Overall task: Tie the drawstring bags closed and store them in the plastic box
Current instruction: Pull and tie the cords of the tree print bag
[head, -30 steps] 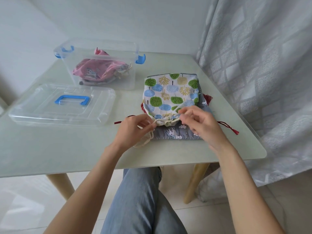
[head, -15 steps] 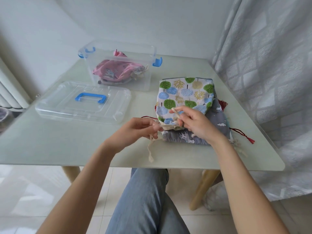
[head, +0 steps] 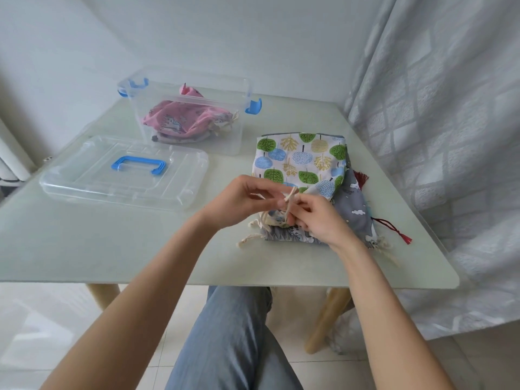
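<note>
Both hands meet over the gathered mouth of the tree-print bag [head: 302, 161], which lies on the tabletop [head: 140, 249] atop a grey bag [head: 353, 212], its body stretching away toward the far side. The left hand [head: 244, 202] pinches the cream drawstring [head: 289, 197] from the left; the right hand [head: 318, 218] pinches it from the right (cord standing roughly upright between them). The plastic box [head: 191, 114] sits far-left, nearer the left hand.
</note>
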{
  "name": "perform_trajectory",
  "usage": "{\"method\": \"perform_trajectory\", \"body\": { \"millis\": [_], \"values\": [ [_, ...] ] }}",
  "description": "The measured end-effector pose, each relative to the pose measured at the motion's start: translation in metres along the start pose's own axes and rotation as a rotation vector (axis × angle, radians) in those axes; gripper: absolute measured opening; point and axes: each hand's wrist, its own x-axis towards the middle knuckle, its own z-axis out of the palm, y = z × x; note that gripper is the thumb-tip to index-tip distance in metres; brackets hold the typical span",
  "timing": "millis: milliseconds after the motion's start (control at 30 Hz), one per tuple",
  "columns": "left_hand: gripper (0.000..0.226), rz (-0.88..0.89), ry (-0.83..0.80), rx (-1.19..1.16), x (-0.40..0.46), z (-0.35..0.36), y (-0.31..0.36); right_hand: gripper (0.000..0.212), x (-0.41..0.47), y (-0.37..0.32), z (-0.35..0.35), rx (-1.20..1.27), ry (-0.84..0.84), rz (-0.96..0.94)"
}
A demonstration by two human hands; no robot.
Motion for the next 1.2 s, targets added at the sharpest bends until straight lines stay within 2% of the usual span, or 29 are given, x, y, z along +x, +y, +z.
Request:
{"method": "perform_trajectory", "body": {
  "millis": [133, 300, 433, 500, 600, 667, 800, 900, 1000, 1100, 1200],
  "values": [
    [0.039, 0.011, 0.036, 0.156, 0.013, 0.004, -0.009, 0.02, -0.001, 0.002, 0.005, 0.142, 0.084, 0.038],
    [0.048, 0.013, 0.046, 0.305, 0.015, 0.012, -0.016, 0.018, -0.006, 0.001, 0.002, 0.396, 0.061, 0.06],
    [0.047, 0.039, 0.019, 0.377, 0.016, 0.017, -0.014, 0.017, -0.012, -0.002, -0.001, 0.398, 0.025, 0.055],
    [0.043, 0.072, 0.021, 0.402, 0.016, 0.017, -0.012, 0.018, -0.011, -0.002, 0.001, 0.343, 0.089, 0.046],
    [0.026, 0.093, 0.138, 0.375, 0.014, 0.015, -0.009, 0.024, -0.007, 0.0, 0.003, 0.344, 0.151, 0.073],
    [0.022, 0.102, 0.199, 0.414, 0.013, 0.012, -0.009, 0.023, -0.007, 0.0, 0.004, 0.348, 0.152, 0.083],
    [0.009, 0.146, 0.204, 0.536, 0.013, 0.01, -0.01, 0.022, -0.006, 0.0, 0.004, 0.353, 0.146, 0.074],
    [0.005, 0.164, 0.245, 0.451, 0.014, 0.012, -0.011, 0.021, -0.005, 0.001, 0.005, 0.382, 0.126, 0.079],
    [0.016, 0.086, 0.268, 0.311, 0.012, 0.017, -0.012, 0.021, -0.004, 0.002, 0.005, 0.366, 0.134, 0.069],
    [0.044, -0.049, 0.218, 0.3, 0.009, 0.02, -0.017, 0.026, -0.005, 0.005, 0.005, 0.375, 0.16, 0.059],
    [0.037, -0.076, 0.164, 0.343, 0.009, 0.023, -0.022, 0.021, -0.007, 0.005, 0.005, 0.418, 0.148, 0.045]
  ]
}}
